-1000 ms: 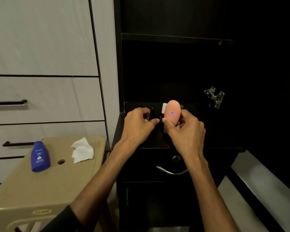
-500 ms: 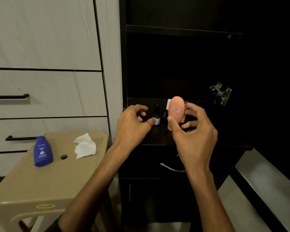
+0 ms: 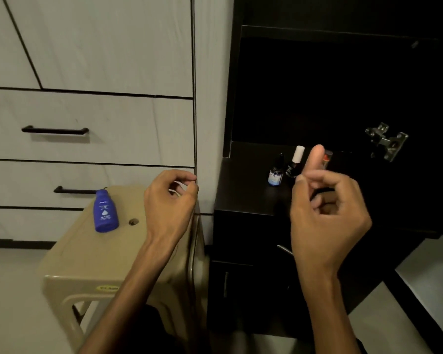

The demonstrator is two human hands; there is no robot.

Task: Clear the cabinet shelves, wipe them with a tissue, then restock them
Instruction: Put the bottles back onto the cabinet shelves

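Both hands have drawn back from the cabinet shelf [image 3: 243,190]. The left hand [image 3: 170,200] now hangs loosely curled and empty over the stool [image 3: 92,251]; the right hand [image 3: 327,213] has released the pink bottle [image 3: 315,158], which stands on the shelf, seemingly just behind its fingers, beside the small dark bottles [image 3: 275,172].

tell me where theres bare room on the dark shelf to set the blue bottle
The dark shelf is bare on its left and front, between the cabinet's left wall and the small dark bottle. Its middle back is crowded: white-capped bottle, peach container.
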